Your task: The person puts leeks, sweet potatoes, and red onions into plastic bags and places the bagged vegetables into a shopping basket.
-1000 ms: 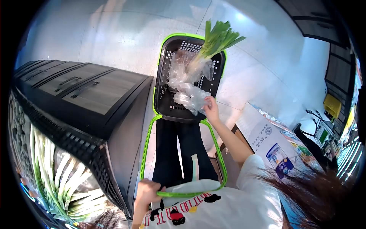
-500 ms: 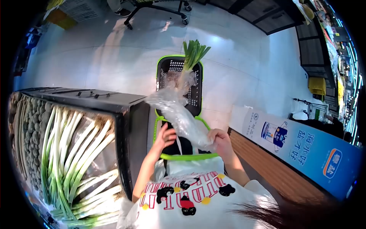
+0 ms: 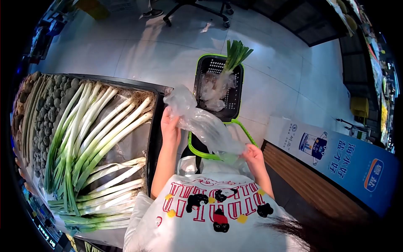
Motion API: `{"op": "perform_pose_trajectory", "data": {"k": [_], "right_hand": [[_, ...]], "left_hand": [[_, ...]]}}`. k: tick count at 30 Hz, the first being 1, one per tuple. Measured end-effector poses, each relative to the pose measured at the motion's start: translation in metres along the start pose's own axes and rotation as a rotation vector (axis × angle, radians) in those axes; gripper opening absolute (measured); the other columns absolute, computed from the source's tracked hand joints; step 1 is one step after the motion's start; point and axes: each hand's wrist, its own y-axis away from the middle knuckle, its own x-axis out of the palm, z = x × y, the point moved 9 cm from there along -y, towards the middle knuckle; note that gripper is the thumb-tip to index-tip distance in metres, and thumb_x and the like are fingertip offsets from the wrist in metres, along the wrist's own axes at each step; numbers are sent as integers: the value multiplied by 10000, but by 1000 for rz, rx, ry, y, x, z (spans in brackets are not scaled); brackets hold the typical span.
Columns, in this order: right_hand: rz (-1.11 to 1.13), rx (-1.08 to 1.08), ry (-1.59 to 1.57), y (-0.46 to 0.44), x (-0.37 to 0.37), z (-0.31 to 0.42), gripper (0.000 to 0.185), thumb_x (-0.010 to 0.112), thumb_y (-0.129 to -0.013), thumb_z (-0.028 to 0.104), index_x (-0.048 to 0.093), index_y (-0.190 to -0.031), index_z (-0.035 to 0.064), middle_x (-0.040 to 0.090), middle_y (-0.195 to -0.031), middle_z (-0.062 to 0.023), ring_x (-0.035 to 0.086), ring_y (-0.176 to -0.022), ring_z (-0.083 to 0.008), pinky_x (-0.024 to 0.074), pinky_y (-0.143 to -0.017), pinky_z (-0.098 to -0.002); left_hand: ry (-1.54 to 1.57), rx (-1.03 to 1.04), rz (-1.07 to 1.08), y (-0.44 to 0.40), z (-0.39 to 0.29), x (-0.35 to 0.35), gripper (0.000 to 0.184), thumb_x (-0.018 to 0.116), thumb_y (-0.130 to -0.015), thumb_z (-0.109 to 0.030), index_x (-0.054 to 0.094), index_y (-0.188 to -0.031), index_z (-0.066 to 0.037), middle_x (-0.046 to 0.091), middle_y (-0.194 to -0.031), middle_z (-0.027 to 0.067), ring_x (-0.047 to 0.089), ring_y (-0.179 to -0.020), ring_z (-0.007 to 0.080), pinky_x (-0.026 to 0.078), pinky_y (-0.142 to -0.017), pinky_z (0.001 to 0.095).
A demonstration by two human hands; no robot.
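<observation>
A clear plastic bag (image 3: 205, 127) stretches between my two hands in front of my body. My right hand (image 3: 254, 157) pinches its near right end. My left hand (image 3: 170, 125) is closed at the bag's far left part, with some fingertips hidden. Beyond the bag, a black shopping basket (image 3: 240, 94) with a bright green rim rests on the floor. Inside it a bunch of leeks (image 3: 237, 56) in clear plastic leans with its green tops over the rim. The basket's green handle (image 3: 247, 131) lies toward me, partly behind the bag.
To the left, a dark-edged produce stand holds long leeks (image 3: 115, 143) and round dark vegetables (image 3: 49, 122). A blue and white advertising panel (image 3: 336, 157) with wooden slats stands at right. A wheeled cart base (image 3: 197, 6) and a person's shoe (image 3: 153, 13) appear at the top.
My left hand has gone from open fingers beside the bag to closing on its far end. The bag is now spread wider, and the view has turned so the leek stand shows more.
</observation>
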Motion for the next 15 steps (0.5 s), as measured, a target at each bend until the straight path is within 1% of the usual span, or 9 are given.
{"op": "perform_pose_trajectory", "data": {"k": [1, 4, 6, 8, 9, 10, 12, 13, 15], "right_hand": [[-85, -24, -58, -2, -11, -2, 90, 529, -882, 79, 556, -940, 16, 566, -736, 1, 545, -641, -100, 450, -646, -214], [-265, 2, -214, -13, -47, -22, 110, 518, -901, 131, 556, -914, 28, 569, -753, -4, 538, -649, -98, 448, -650, -218], [-234, -27, -139, -22, -70, -39, 136, 512, -908, 154, 563, -933, 31, 579, -781, 3, 542, -651, -110, 449, -654, -240], [-202, -202, 602, -26, -76, -30, 171, 549, -888, 183, 572, -960, 29, 576, -779, 5, 517, -620, -110, 433, -618, -244], [-77, -384, 917, -22, -57, -19, 221, 610, -841, 232, 604, -923, 27, 574, -732, -15, 490, -598, -117, 416, -584, -248], [-82, -395, 923, -20, -60, -14, 221, 610, -841, 232, 604, -923, 27, 574, -732, -15, 490, -598, -117, 416, -584, -248], [126, 82, 1018, -22, -59, -42, 266, 657, -794, 265, 625, -835, 4, 571, -664, -31, 500, -596, -124, 416, -575, -270], [151, 90, 1102, -22, -52, -30, 300, 660, -778, 303, 631, -818, 7, 600, -680, -84, 571, -643, -187, 437, -597, -311], [262, -5, 1244, -22, -33, -17, 334, 675, -753, 342, 626, -794, 14, 601, -678, -106, 579, -635, -223, 439, -590, -329]], "left_hand": [[-46, -47, -9, 2, 3, -6, 255, 590, -832, -58, 527, -1075, -16, 598, -979, 36, 566, -871, 109, 441, -766, 246], [-98, -139, -30, 10, 15, -22, 159, 582, -855, -86, 556, -1000, -24, 600, -912, 17, 551, -802, 80, 429, -703, 216], [-153, -138, 5, 16, 20, -28, 126, 559, -879, -107, 570, -975, -26, 596, -883, 6, 546, -791, 74, 419, -694, 201], [-118, -93, -9, 20, 23, -43, 123, 528, -898, -121, 564, -966, -25, 590, -878, 4, 537, -783, 77, 412, -709, 201], [-121, -67, -26, 24, 15, -41, 171, 495, -917, -145, 560, -998, -9, 589, -899, 6, 547, -846, 86, 414, -767, 213], [-88, -85, -62, 31, 8, -39, 240, 484, -923, -163, 541, -1073, 16, 586, -981, 38, 553, -928, 116, 409, -837, 240], [-93, 19, -38, 37, -10, -41, 337, 491, -922, -202, 501, -1156, 40, 569, -1078, 78, 552, -980, 152, 403, -892, 279], [-103, 52, -1, 42, -17, -48, 362, 502, -917, -223, 507, -1151, 54, 552, -1110, 89, 548, -991, 178, 400, -912, 312], [8, 60, 27, 57, -40, -46, 217, 585, -846, -177, 585, -967, 3, 592, -919, 60, 581, -835, 181, 454, -828, 317]]}}
